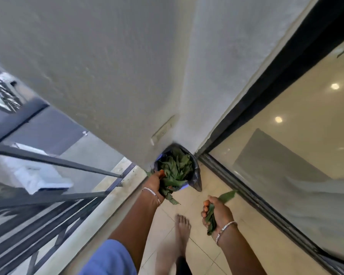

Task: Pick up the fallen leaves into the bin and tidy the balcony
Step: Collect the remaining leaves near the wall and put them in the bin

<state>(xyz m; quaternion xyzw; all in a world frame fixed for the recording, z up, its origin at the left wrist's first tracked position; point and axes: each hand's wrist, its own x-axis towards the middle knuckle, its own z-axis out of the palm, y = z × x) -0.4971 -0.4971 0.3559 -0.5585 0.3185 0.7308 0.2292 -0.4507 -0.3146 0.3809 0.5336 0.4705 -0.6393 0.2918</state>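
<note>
A bin lined with a dark plastic bag (197, 179) stands in the corner where the white wall meets the sliding door, and green leaves (177, 165) fill it. My left hand (154, 184) grips a bunch of green leaves (170, 192) right at the bin's near rim, with some hanging below the hand. My right hand (216, 213) holds a few green leaves (211, 219) lower and to the right, above the tiled floor. One leaf (227, 196) pokes out past its fingers.
A black metal railing (48, 195) runs along the balcony's left edge. The glass sliding door and its dark track (256, 197) line the right side. My bare foot (182, 229) stands on the beige floor tiles between the two.
</note>
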